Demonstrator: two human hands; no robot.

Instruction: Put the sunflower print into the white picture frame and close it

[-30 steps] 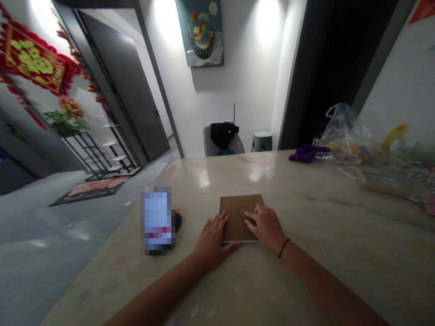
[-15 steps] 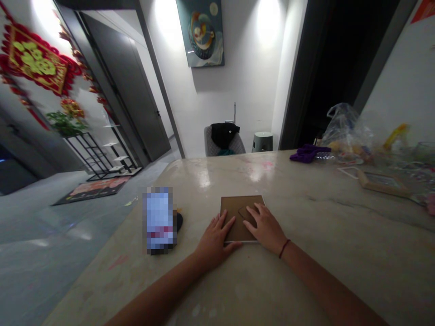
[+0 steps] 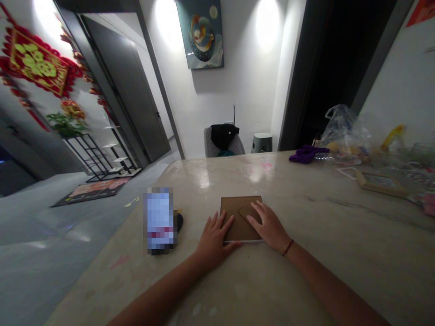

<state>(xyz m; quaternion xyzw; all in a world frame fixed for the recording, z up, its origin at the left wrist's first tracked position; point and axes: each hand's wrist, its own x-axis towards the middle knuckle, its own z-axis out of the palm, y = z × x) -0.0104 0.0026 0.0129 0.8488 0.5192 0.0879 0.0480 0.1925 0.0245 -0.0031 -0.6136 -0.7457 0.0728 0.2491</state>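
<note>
A flat, square brown board [image 3: 240, 232] with thin pale edges lies on the table in front of me; it looks like the back of a picture frame. A thin V-shaped line or cut marks its middle. My left hand [image 3: 213, 235] rests open at its left side, with some fingertips on the brown surface and the thumb along the near edge. Over the right side lies my right hand [image 3: 271, 227], open with fingers spread, hiding that edge. Neither hand grips the board.
A phone [image 3: 159, 213] with a blurred screen stands left on the stone-look table [image 3: 340, 235], a dark round thing beside it. At the right are a purple cloth [image 3: 307, 154], a clear plastic bag [image 3: 343, 129] and a wooden picture frame [image 3: 380, 182]. A chair [image 3: 209, 142] stands beyond.
My right hand has slid slightly to the right across the board, showing more of the V-shaped line. My left hand stays nearly in place, its fingers a little more spread.
</note>
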